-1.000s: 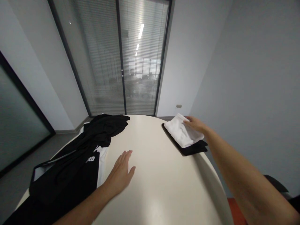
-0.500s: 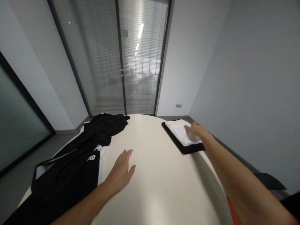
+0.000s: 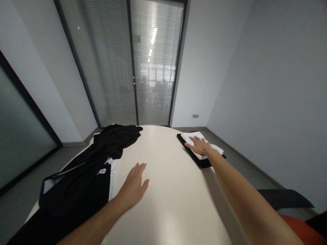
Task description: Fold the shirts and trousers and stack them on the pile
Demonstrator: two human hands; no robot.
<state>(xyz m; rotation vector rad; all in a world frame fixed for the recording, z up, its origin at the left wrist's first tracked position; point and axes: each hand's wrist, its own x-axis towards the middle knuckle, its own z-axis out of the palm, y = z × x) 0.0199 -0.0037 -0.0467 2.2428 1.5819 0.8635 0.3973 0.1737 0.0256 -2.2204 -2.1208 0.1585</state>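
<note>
My right hand (image 3: 199, 146) lies with fingers spread on a folded white cloth (image 3: 214, 148), which looks like a garment. Beneath that cloth is a folded black cloth (image 3: 204, 164), its dark border showing along the left and front. Over the middle of the table, my left hand (image 3: 134, 187) has its fingers stretched out and thumb apart, with nothing in it. To its left, a heap of black clothing (image 3: 87, 170) with white lettering and white parts spreads along the table's left side.
The cream table (image 3: 163, 183) has a rounded far edge. A dark chair part (image 3: 283, 198) and something red (image 3: 304, 228) sit beyond its right side. Past the far end stand glass panels with blinds (image 3: 155, 95).
My right hand has moved left across the white cloth, its fingers now spread flat over it. The left hand stays in nearly the same place.
</note>
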